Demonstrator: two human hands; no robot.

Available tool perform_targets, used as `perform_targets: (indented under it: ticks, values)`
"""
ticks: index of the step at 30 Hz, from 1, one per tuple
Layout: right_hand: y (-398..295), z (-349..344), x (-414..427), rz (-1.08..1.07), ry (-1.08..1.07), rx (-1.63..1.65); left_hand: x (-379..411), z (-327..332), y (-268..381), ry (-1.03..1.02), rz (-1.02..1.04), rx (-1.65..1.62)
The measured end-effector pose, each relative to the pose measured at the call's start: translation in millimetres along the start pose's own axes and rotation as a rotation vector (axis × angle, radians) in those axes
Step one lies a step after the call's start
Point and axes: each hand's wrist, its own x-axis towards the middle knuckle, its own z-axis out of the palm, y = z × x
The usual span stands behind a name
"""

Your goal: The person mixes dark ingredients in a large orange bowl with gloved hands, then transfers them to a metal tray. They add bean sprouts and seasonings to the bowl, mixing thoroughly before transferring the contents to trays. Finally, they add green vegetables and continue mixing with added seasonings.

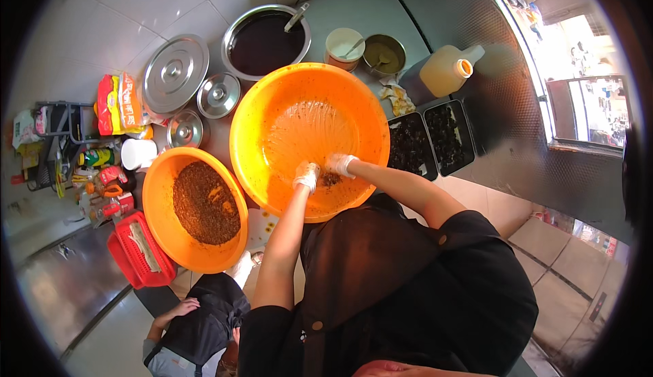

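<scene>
Both my hands, in whitish gloves, are down inside a large orange plastic basin (306,91). My left hand (307,174) is at the near part of the basin, fingers pointing down. My right hand (340,165) is just to its right, with a small gap between them. A little dark, crumbly food mixture (331,179) lies by my hands near the basin's bottom. Smears and bits cling to the basin's inner wall. The fingers of both hands are too small and blurred to tell whether they grip anything.
At left, a second orange basin (153,198) holds brown crumbly mixture; a co-worker (204,316) is below it. Beyond are a steel bowl of dark liquid (265,43), steel lids (176,73) and a plastic jug (438,73). Black trays (449,137) of dark food stand at right.
</scene>
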Motion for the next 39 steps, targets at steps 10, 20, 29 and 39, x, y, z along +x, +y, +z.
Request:
perform_targets:
  ticks: [10,20,29,39]
  values:
    - [-8.2,17.0,0.9,0.138,-0.189,0.141,-3.2,25.2,10.3,-0.358,0.279,0.330]
    - [-54.0,-55.7,-56.0,0.155,-0.428,0.302,-61.3,-21.2,24.5,-0.441,0.149,0.328]
    - [-111.5,-79.0,-10.4,-0.384,-0.700,0.436,-180.4,-108.6,-27.7,-0.230,0.291,0.175]
    - [-337.3,17.7,-38.0,-0.269,-0.707,0.273,-307.3,-29.6,-198.3,0.142,-0.048,-0.361]
